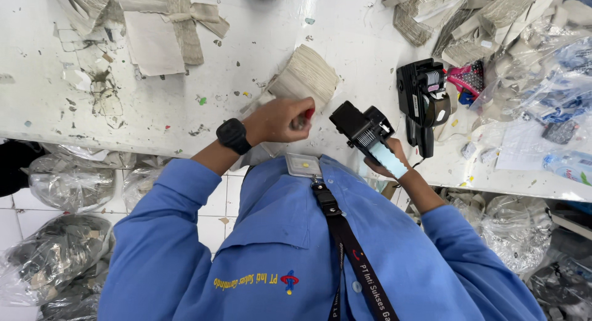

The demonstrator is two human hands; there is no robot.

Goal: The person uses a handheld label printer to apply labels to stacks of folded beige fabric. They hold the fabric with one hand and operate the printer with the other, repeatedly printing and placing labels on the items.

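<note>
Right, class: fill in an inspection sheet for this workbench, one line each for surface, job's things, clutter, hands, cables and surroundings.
Surface: white table, scuffed, flecked with paper scraps.
Job's things: black label gun with pale blue handle in the right hand; fanned stack of beige tags by the left hand, which pinches something small and red.
Clutter: second label gun lying on the table; bundled tags; plastic bags.
Hands: both closed; black watch on the left wrist.
Cables: nothing seen.
Surroundings: filled clear bags on a tiled floor.
</note>
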